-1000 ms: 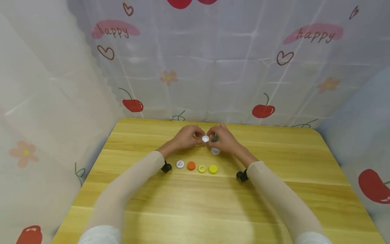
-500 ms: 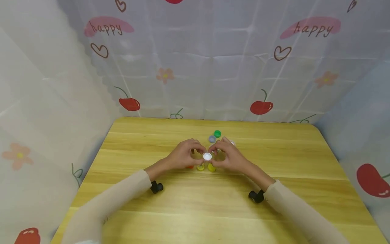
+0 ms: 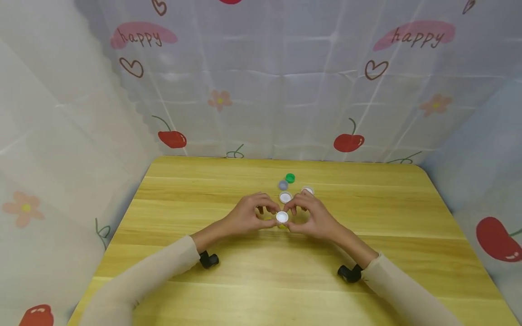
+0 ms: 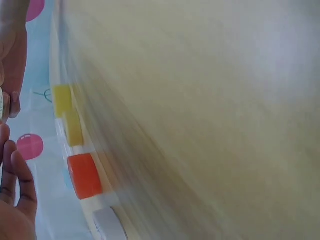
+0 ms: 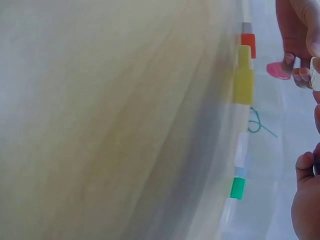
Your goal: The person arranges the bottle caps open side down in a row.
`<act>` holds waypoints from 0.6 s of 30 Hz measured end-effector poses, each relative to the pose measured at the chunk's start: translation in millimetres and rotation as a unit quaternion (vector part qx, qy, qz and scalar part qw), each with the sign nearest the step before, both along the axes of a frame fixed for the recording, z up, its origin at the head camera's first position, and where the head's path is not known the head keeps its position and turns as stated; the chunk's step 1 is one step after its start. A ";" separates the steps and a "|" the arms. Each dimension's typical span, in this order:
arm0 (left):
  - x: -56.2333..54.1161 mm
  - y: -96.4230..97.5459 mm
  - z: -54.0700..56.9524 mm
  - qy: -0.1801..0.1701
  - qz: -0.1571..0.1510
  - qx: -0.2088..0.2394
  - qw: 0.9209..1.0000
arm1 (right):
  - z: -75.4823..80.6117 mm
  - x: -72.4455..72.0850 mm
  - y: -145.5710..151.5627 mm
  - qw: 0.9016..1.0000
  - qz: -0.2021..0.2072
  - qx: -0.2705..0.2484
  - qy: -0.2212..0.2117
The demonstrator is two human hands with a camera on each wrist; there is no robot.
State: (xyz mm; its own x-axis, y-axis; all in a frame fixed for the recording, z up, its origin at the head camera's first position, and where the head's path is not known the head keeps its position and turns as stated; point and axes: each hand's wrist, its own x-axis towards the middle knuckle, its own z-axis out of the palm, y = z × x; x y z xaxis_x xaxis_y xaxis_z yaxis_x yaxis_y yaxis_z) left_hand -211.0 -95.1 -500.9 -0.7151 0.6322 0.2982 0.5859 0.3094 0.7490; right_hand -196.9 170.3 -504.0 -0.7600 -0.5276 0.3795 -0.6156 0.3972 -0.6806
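Background: a printed curtain [image 3: 281, 108] is hanging behind a wood-grain table [image 3: 261, 280]. Item, one white cap [image 3: 282, 217]: my left hand [image 3: 249, 214] and my right hand [image 3: 316, 217] are both pinching it at opposite edges, grips narrow, above the tabletop. Farther back: one green cap [image 3: 290, 178], one grey cap [image 3: 283, 184] just beside it, and one pale cap [image 3: 285, 197] are lying near one another. In the left wrist view: two yellow caps [image 4: 74, 127] and one orange cap [image 4: 85, 176] are sitting in a row.
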 end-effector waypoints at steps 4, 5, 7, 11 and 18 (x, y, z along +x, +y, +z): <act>2.8 -2.8 1.8 -0.100 -0.013 0.030 0.994 | 2.0 2.0 0.1 1.000 0.010 -0.012 0.015; 2.8 -3.5 1.8 -0.128 -0.018 0.039 0.991 | 2.5 2.3 0.1 1.000 0.013 -0.013 0.023; 2.3 -4.9 1.5 -0.178 -0.028 0.053 0.982 | 3.5 3.1 0.0 0.999 0.020 -0.011 0.040; 1.0 -6.8 2.6 -0.258 -0.039 0.058 0.964 | 7.0 5.8 -0.9 0.997 0.031 0.006 0.070; 3.5 -8.2 3.3 -0.320 -0.044 0.046 0.945 | 13.0 11.5 -3.4 0.991 0.048 0.033 0.124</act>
State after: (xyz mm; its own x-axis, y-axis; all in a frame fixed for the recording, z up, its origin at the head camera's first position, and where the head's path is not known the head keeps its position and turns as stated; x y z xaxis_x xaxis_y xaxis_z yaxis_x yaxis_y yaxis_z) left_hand -207.4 -103.3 -497.6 -0.7136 0.6899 -0.1218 0.0239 0.1978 0.9799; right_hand -185.4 167.0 -491.0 -0.5928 -0.6230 0.5103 -0.7976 0.3667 -0.4789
